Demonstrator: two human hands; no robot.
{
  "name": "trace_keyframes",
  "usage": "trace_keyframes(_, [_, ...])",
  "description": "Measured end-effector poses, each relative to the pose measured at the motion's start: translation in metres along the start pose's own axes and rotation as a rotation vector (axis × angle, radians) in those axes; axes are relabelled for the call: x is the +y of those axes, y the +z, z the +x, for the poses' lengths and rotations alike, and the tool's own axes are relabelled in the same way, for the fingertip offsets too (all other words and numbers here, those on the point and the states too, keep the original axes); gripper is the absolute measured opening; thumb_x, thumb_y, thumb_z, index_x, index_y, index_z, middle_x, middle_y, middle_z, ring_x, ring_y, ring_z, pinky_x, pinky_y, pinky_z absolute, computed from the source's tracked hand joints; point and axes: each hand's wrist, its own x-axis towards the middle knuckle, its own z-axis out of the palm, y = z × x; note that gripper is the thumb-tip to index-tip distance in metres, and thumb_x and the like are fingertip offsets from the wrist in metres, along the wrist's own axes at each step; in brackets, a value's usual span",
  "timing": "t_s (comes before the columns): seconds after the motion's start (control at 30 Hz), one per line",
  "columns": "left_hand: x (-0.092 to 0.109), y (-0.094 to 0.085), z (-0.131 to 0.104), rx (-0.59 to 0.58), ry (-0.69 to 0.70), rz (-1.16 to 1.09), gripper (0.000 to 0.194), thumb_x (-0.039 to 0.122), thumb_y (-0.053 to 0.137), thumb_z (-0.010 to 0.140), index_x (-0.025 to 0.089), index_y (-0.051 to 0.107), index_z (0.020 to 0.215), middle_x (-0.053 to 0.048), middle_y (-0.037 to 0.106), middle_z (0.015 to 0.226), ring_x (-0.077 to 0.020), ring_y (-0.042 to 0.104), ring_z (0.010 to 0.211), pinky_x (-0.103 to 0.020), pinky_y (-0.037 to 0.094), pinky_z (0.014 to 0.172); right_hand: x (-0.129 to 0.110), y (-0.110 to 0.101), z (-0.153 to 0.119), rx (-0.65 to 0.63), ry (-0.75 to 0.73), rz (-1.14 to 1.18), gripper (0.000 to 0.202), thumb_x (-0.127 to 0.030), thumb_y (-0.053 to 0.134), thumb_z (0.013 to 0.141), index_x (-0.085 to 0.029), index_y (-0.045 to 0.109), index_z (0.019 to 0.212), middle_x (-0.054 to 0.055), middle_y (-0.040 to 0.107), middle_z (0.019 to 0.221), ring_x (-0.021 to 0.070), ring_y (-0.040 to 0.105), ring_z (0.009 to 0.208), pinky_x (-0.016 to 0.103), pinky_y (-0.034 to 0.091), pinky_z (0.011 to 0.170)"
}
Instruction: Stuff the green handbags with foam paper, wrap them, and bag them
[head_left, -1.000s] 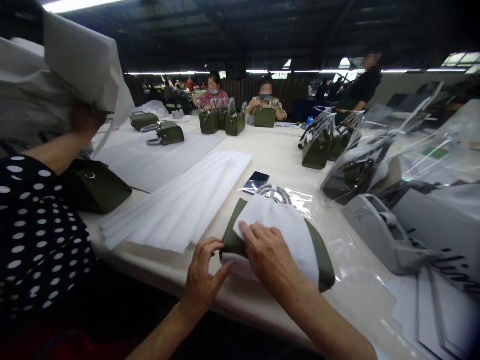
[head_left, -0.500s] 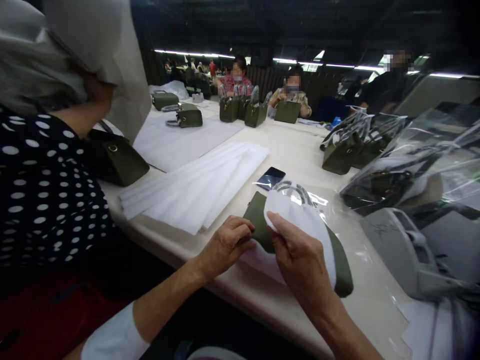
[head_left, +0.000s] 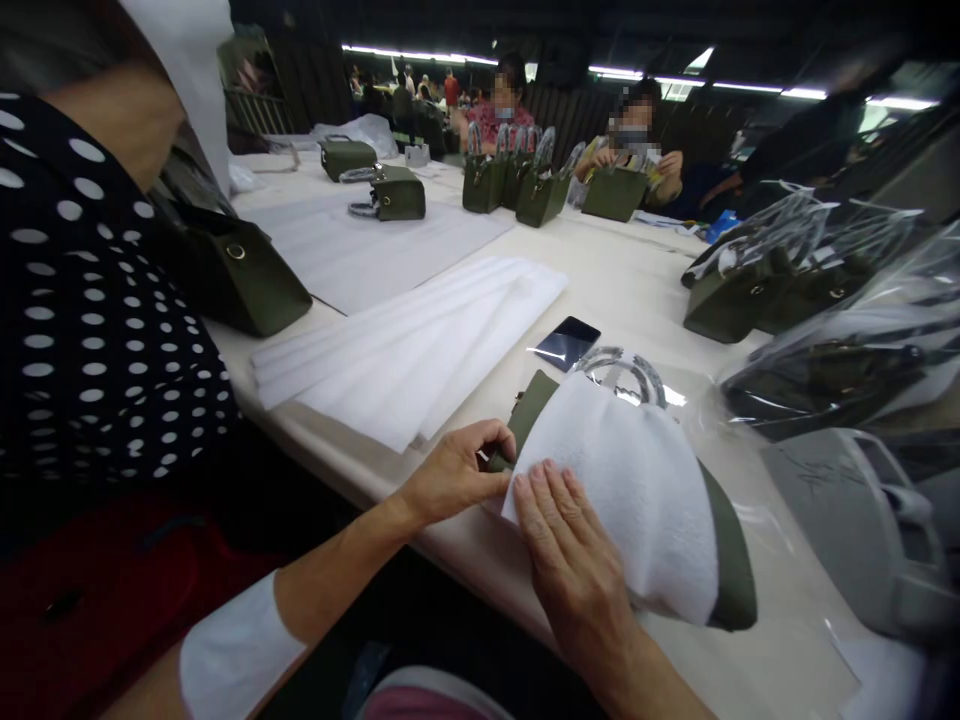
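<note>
— Across the pale tabletop stand several green bags. Where is the worked one?
— Near the edge: the covered bag lies under a white sheet.
— And each grip?
— Left hand pinches the bag's corner; right hand rests flat on the sheet, fingers nearly together.
— How to do it well?
— I think, hold the corner firmly and press softly, so the sheet lies without folds.

A dark phone lies in from the near edge of the worktop, as green handbags stand toward the far edge before two masked co-workers. A person in polka dots occupies the near-left corner; what appears to be a grey tape dispenser sits to the right.
</note>
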Motion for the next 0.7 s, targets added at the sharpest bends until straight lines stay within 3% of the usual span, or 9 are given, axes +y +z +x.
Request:
trace_keyframes(0.1, [-0.005,-0.010,0.006,-0.157,-0.065,-0.156,0.020,0.025,0.066,0.071,0.014,0.055,0.083,0.005,0.044,0.067,-0.0046,0.034,0.055,-0.016,0.030,0.051,0.000,-0.001,0.002,0.007,-0.019,-0.037,0.037,0.001,0.032,0.084,0.003,0.047,0.118,0.024,0.051,0.119,0.0334,0.036,0.122,0.052,0.042,0.094])
trace_keyframes(0.2, [-0.011,-0.018,0.008,-0.260,-0.076,-0.264,0.027,0.027,0.066,0.072,0.014,0.057,0.093,0.001,0.050,0.078,-0.0067,0.043,0.062,-0.019,0.038,0.058,-0.002,0.000,0.005,0.005,-0.037,-0.060,0.036,0.002,0.031,0.084,0.005,0.050,0.115,0.025,0.052,0.117,0.0347,0.037,0.121,0.052,0.044,0.092])
trace_keyframes(0.27, [-0.012,-0.019,0.007,-0.286,-0.069,-0.297,0.028,0.029,0.065,0.074,0.014,0.057,0.096,-0.001,0.052,0.081,-0.0093,0.048,0.068,-0.022,0.043,0.064,-0.003,0.000,0.005,-0.006,-0.043,-0.079,0.037,0.002,0.030,0.084,0.005,0.051,0.114,0.026,0.052,0.117,0.0352,0.037,0.121,0.051,0.045,0.091])
trace_keyframes(0.33, [-0.012,-0.016,0.004,-0.229,-0.046,-0.285,0.026,0.031,0.062,0.077,0.015,0.056,0.096,-0.002,0.054,0.084,-0.0112,0.052,0.073,-0.024,0.046,0.068,-0.004,0.001,0.004,-0.007,-0.044,-0.107,0.033,-0.003,0.035,0.086,0.004,0.052,0.113,0.026,0.052,0.117,0.0359,0.037,0.121,0.052,0.044,0.091])
trace_keyframes(0.4, [-0.010,-0.010,-0.001,-0.077,0.021,-0.187,0.025,0.032,0.059,0.080,0.017,0.054,0.098,-0.006,0.055,0.102,-0.0135,0.054,0.082,-0.025,0.048,0.071,-0.004,0.002,0.001,-0.014,-0.051,-0.123,0.032,-0.009,0.042,0.087,0.003,0.053,0.114,0.026,0.051,0.117,0.0372,0.036,0.121,0.052,0.044,0.091])
trace_keyframes(0.47, [-0.009,-0.004,-0.006,0.047,0.154,0.023,0.030,0.032,0.059,0.080,0.020,0.053,0.107,-0.009,0.041,0.129,-0.0187,0.052,0.101,-0.029,0.048,0.081,-0.003,0.005,-0.002,-0.027,-0.054,-0.120,0.033,-0.012,0.044,0.086,0.003,0.053,0.114,0.026,0.051,0.118,0.0378,0.035,0.121,0.051,0.044,0.092])
trace_keyframes(0.53, [-0.011,-0.001,-0.010,0.014,0.340,0.220,0.036,0.030,0.059,0.081,0.024,0.052,0.115,-0.008,0.035,0.137,-0.0223,0.044,0.115,-0.034,0.043,0.093,-0.002,0.007,-0.004,-0.042,-0.041,-0.110,0.033,-0.012,0.043,0.086,0.002,0.053,0.114,0.025,0.050,0.120,0.0370,0.033,0.123,0.050,0.042,0.095])
trace_keyframes(0.6, [-0.016,-0.002,-0.011,-0.093,0.491,0.319,0.034,0.028,0.055,0.084,0.027,0.052,0.117,-0.005,0.046,0.129,-0.0207,0.044,0.117,-0.034,0.039,0.099,-0.004,0.007,-0.004,-0.028,0.006,-0.085,0.032,-0.016,0.044,0.086,0.000,0.054,0.112,0.022,0.051,0.120,0.0350,0.032,0.124,0.049,0.037,0.099])
trace_keyframes(0.7, [-0.026,-0.007,-0.005,-0.115,0.568,0.390,0.031,0.027,0.051,0.085,0.032,0.053,0.116,0.001,0.053,0.122,-0.0159,0.052,0.109,-0.026,0.046,0.092,-0.006,-0.003,0.004,-0.032,0.106,0.017,0.034,-0.027,0.045,0.086,-0.004,0.055,0.107,0.018,0.054,0.116,0.0290,0.037,0.122,0.044,0.032,0.104])
